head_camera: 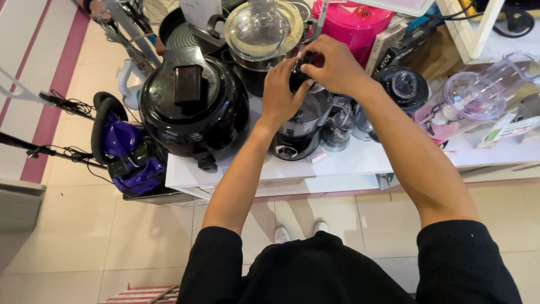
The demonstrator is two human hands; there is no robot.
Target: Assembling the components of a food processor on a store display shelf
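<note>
A blender with a black base and a clear jar stands on the white shelf in front of me. Both my hands meet over its top. My left hand rests against the jar's upper edge, fingers curled toward a small black part at the lid. My right hand covers that black part from the right and grips it. The lid itself is mostly hidden under my fingers.
A large round black cooker sits left of the blender. Behind are a pot with a glass lid, a pink jug and a clear food-processor bowl. A purple vacuum cleaner stands on the tiled floor.
</note>
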